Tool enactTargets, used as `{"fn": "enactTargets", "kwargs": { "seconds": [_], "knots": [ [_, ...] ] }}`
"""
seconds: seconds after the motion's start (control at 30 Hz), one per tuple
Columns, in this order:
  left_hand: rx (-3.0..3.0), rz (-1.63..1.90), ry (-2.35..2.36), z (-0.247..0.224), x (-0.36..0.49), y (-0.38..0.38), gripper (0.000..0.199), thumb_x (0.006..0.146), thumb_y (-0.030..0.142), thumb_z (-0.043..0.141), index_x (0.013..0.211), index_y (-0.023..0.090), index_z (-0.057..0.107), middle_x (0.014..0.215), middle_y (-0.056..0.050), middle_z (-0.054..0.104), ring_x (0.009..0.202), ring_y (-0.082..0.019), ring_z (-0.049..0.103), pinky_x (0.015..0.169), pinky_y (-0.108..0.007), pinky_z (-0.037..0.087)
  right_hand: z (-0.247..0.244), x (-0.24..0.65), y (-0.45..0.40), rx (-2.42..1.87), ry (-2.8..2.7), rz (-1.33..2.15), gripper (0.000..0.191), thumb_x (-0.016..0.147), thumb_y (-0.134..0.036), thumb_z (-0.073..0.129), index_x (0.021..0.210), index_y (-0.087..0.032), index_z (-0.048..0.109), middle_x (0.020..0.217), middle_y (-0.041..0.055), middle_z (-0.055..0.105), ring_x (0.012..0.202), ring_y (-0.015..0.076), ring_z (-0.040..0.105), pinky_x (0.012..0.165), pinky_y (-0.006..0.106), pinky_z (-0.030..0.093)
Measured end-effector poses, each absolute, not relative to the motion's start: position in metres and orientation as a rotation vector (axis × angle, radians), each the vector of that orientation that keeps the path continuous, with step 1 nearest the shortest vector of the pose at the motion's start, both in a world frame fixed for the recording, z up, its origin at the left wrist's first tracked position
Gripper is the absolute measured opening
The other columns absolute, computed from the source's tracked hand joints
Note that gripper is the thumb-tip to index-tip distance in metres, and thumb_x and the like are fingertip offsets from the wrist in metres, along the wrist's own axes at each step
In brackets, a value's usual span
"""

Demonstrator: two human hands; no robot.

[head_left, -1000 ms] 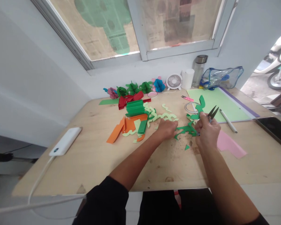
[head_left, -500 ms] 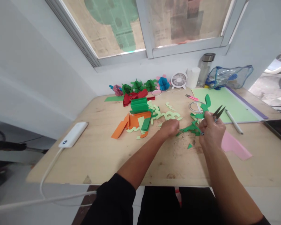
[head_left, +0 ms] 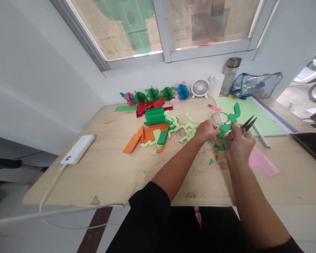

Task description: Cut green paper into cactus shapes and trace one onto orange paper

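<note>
My right hand (head_left: 239, 144) is closed around a pair of scissors (head_left: 249, 123), whose blades point up and to the right. Between its thumb and fingers it also pinches a green paper cut-out (head_left: 235, 113) with curved arms. At the left side of that paper, my left hand (head_left: 207, 130) is closed, its fingertips on the green paper and partly hidden. A small green scrap (head_left: 212, 162) lies on the table below the hands. Curly pale green paper strips (head_left: 188, 133) lie just left of my left hand.
On the wooden table (head_left: 105, 175) are folded green paper (head_left: 155, 116), orange paper (head_left: 133, 140), red paper (head_left: 150, 106) and pink paper (head_left: 264, 162). A tape roll (head_left: 212, 118), a white pen (head_left: 262, 137), a phone (head_left: 310, 146) and a power bank (head_left: 78, 150) surround the hands. A small fan (head_left: 200, 88) stands behind.
My left hand has moved right and up, close to my right hand, onto the green paper. My right hand keeps the scissors and cut-out in nearly the same place.
</note>
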State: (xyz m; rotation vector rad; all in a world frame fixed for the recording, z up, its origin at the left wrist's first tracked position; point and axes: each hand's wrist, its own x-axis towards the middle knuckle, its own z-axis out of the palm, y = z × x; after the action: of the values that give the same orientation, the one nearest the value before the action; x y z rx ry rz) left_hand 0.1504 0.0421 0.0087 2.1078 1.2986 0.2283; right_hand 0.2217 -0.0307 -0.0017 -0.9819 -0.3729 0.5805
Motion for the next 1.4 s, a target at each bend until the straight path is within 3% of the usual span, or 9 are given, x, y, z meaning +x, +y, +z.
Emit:
{"fn": "enactTargets", "kwargs": {
  "seconds": [0.17,0.3,0.43,0.6,0.9,1.03,1.2,1.27,1.4],
  "knots": [
    [2.159,0.330,1.415,-0.004,0.123,0.009,0.028,0.081,0.026,0.052,0.106,0.018,0.063,0.088,-0.004,0.071,0.085,-0.019,0.064,0.075,-0.027,0.048,0.001,0.221,-0.032,-0.970,-0.363,0.589,0.028,0.061,-0.029,0.076,0.065,-0.020,0.050,0.041,-0.0125,0.034,0.036,0.0043,0.027,0.033,0.019,0.020],
    [2.341,0.049,1.226,-0.013,0.100,-0.025,0.025,0.076,0.034,0.061,0.098,0.021,0.062,0.094,-0.005,0.069,0.093,-0.023,0.063,0.080,-0.032,0.049,0.002,0.219,-0.033,-0.943,-0.353,0.621,0.027,0.062,-0.029,0.075,0.066,-0.020,0.050,0.042,-0.0125,0.032,0.036,0.0040,0.026,0.034,0.018,0.020],
    [2.451,0.003,1.204,-0.024,0.103,-0.043,0.014,0.083,0.026,0.052,0.094,0.021,0.059,0.107,-0.007,0.065,0.104,-0.023,0.059,0.087,-0.033,0.047,0.001,0.220,-0.033,-0.951,-0.359,0.607,0.028,0.062,-0.029,0.075,0.066,-0.020,0.050,0.042,-0.0128,0.032,0.036,0.0036,0.025,0.034,0.018,0.020],
    [2.465,0.012,1.162,-0.027,0.108,-0.043,0.017,0.081,0.017,0.046,0.087,0.021,0.062,0.099,-0.007,0.067,0.098,-0.023,0.061,0.082,-0.033,0.048,0.001,0.221,-0.034,-0.960,-0.364,0.619,0.027,0.063,-0.028,0.076,0.066,-0.019,0.050,0.041,-0.0126,0.033,0.036,0.0035,0.026,0.033,0.018,0.020],
    [2.235,0.326,1.369,-0.025,0.155,0.001,0.021,0.081,0.020,0.049,0.092,0.022,0.067,0.099,-0.005,0.072,0.096,-0.022,0.065,0.079,-0.030,0.049,0.002,0.222,-0.034,-1.001,-0.416,0.536,0.028,0.065,-0.030,0.076,0.065,-0.019,0.050,0.042,-0.0124,0.033,0.035,0.0042,0.030,0.032,0.018,0.022],
    [2.169,0.481,1.316,-0.027,0.166,0.002,0.030,0.085,0.018,0.046,0.107,0.023,0.065,0.104,-0.004,0.072,0.098,-0.020,0.065,0.082,-0.029,0.049,0.001,0.222,-0.034,-1.027,-0.439,0.540,0.025,0.065,-0.028,0.074,0.063,-0.018,0.051,0.042,-0.0115,0.034,0.035,0.0048,0.030,0.032,0.019,0.023],
    [2.128,0.592,1.419,-0.018,0.104,0.000,0.025,0.086,0.023,0.047,0.103,0.024,0.065,0.099,-0.001,0.072,0.092,-0.016,0.064,0.079,-0.025,0.048,0.001,0.214,-0.035,-1.047,-0.452,0.648,0.025,0.061,-0.027,0.077,0.063,-0.017,0.055,0.044,-0.0109,0.035,0.037,0.0043,0.029,0.033,0.019,0.020],
    [2.104,0.552,1.656,-0.013,0.063,0.006,0.021,0.087,0.025,0.046,0.096,0.022,0.065,0.093,-0.003,0.072,0.090,-0.017,0.064,0.077,-0.026,0.047,0.000,0.210,-0.036,-1.079,-0.487,0.703,0.026,0.059,-0.029,0.079,0.064,-0.016,0.056,0.045,-0.0106,0.036,0.038,0.0043,0.030,0.033,0.019,0.020],
    [1.961,0.346,2.110,-0.009,-0.007,0.024,0.021,0.088,0.029,0.047,0.099,0.020,0.061,0.104,-0.008,0.069,0.101,-0.022,0.062,0.079,-0.029,0.045,-0.006,0.204,-0.039,-1.161,-0.629,0.784,0.028,0.063,-0.034,0.078,0.065,-0.017,0.056,0.044,-0.0104,0.036,0.038,0.0048,0.029,0.035,0.019,0.020]
  ]
}}
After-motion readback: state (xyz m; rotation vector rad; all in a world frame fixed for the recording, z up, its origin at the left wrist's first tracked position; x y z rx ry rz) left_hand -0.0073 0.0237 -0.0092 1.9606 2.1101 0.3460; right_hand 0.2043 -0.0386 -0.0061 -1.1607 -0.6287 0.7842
